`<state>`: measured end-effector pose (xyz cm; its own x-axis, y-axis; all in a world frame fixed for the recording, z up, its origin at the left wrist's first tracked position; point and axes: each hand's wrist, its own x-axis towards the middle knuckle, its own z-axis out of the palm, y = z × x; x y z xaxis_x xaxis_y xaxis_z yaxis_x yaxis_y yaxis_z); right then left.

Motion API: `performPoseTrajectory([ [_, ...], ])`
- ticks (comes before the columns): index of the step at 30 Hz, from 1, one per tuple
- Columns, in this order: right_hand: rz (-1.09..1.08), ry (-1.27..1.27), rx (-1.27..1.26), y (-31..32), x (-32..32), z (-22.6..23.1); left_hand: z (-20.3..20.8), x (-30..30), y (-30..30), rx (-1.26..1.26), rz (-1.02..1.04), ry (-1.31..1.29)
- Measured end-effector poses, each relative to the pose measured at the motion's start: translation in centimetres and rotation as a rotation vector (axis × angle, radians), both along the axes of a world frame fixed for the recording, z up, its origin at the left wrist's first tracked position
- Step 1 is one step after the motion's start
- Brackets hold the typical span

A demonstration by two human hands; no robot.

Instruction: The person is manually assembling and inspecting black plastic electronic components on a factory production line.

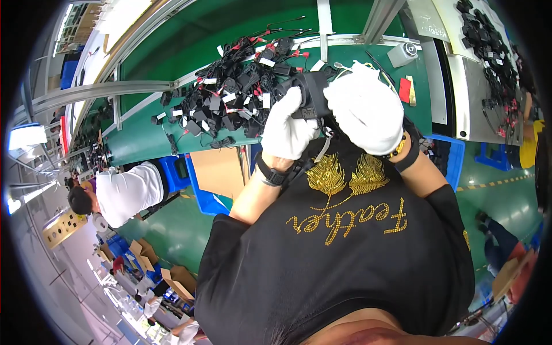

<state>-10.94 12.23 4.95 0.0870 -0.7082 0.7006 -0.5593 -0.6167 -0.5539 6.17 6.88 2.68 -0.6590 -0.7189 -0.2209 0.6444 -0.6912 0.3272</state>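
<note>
My left hand [288, 127], in a white glove, is closed around a black power adapter [313, 95] held up in front of my chest, above the table's near edge. Close against the adapter's right side is my right hand [366, 109], also gloved in white. Its fingers curl inward, and what they grip is hidden behind the glove. A thin grey strip [325, 146] hangs below the adapter. Just beyond my left hand lies a tangled heap of black adapters and cables [233, 95] with white tags and red ends.
The green table [129, 138] carries a white bottle [402, 54] and a red card [405, 90] on the right. A metal post [323, 29] rises at the back. Blue bins stand below the near edge, one holding cardboard [218, 172]. A person in white [129, 192] sits at left.
</note>
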Motion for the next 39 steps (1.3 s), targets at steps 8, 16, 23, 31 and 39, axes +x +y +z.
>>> performPoseTrajectory([
  [8,-0.116,-0.229,0.259,1.6,-0.6,0.3,1.1,-0.4,0.0,-0.05,0.055,0.017],
  [16,-0.034,-0.693,0.518,0.9,2.5,0.6,1.4,-0.3,0.3,-0.206,0.11,-0.142],
  [23,0.036,-0.346,0.444,-2.2,1.3,-2.0,-0.5,-0.1,0.8,0.066,-0.112,0.18],
  [31,0.138,-0.391,0.51,-1.4,1.3,1.0,-0.3,0.5,0.2,0.013,-0.294,0.194],
  [39,0.04,-0.497,0.576,0.7,1.8,2.7,-0.1,0.2,0.3,0.012,-0.029,0.054],
])
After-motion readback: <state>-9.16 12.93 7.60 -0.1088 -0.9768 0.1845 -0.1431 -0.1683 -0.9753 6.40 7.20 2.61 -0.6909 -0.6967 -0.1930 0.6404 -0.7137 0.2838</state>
